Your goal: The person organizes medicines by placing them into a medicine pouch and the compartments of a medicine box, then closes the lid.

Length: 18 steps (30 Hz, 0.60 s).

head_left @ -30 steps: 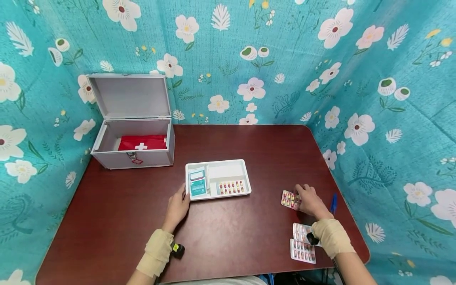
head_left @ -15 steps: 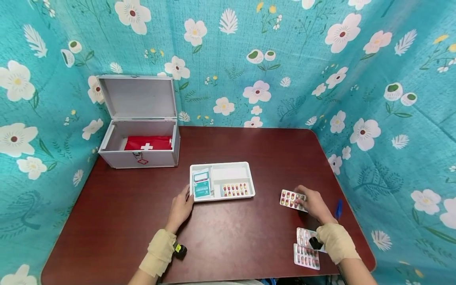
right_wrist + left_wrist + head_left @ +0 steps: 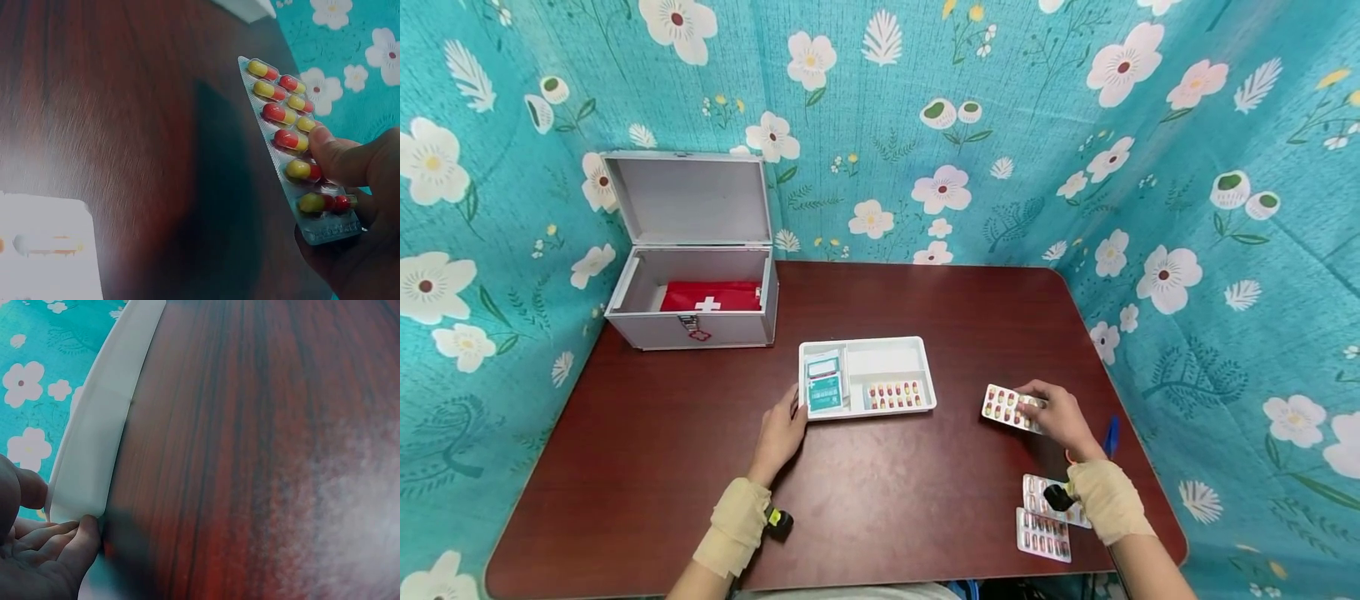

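A: Your R grip (image 3: 1056, 415) pinches the capsule pack (image 3: 1002, 405) over the worktop (image 3: 910, 508), R of the tray (image 3: 886, 358).
B: Prob. light, stiff-ish, slick; hold by edges, squeezing may crush it.
A: And your L grip (image 3: 781, 435)?
B: Holds tray's L end: sachets (image 3: 824, 393) L, 2nd pack (image 3: 893, 395) in near-R compt. Lid-up case (image 3: 733, 331), far L: red pouch (image 3: 730, 296).
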Each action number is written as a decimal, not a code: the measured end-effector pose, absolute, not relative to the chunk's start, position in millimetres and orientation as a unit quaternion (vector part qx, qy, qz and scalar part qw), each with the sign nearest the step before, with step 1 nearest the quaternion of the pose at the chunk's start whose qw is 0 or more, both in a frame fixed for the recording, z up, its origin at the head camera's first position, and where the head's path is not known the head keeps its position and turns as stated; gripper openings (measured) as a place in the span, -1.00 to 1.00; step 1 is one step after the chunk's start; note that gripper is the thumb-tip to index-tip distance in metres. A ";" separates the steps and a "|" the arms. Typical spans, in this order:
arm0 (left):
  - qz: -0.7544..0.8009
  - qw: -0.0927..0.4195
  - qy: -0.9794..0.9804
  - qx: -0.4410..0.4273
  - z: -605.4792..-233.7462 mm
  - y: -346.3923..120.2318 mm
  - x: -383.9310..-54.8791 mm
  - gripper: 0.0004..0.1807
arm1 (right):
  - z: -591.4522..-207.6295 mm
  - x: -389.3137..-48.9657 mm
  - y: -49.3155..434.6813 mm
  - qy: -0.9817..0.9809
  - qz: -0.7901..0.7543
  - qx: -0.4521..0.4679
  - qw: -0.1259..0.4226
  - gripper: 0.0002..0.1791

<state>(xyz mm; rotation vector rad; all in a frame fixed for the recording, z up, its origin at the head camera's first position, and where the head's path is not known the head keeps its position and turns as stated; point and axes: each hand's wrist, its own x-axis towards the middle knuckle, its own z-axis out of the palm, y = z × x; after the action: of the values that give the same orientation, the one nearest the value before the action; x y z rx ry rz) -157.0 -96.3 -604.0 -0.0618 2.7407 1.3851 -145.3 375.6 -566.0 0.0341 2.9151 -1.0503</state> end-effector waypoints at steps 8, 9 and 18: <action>0.455 0.028 0.890 -0.023 -605.5 -96.5 -155.7 -0.43 | -564.1 -166.2 331.3 0.926 -0.376 -0.027 -0.002 -0.77; 0.454 0.025 0.890 -0.022 -605.9 -96.5 -155.5 -0.43 | -564.0 -169.4 324.3 0.924 -0.381 -0.032 -0.006 -0.77; 0.437 0.022 0.899 -0.010 -602.5 -96.7 -154.6 -0.44 | -561.3 -190.5 261.0 0.914 -0.401 -0.067 -0.001 -0.75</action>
<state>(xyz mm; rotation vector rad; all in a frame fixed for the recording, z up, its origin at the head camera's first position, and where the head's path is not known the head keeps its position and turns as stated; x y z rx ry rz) -154.6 -96.7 -602.5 -0.0307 2.7866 1.3535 -190.5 261.0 -561.3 -0.2112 2.8716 -1.2605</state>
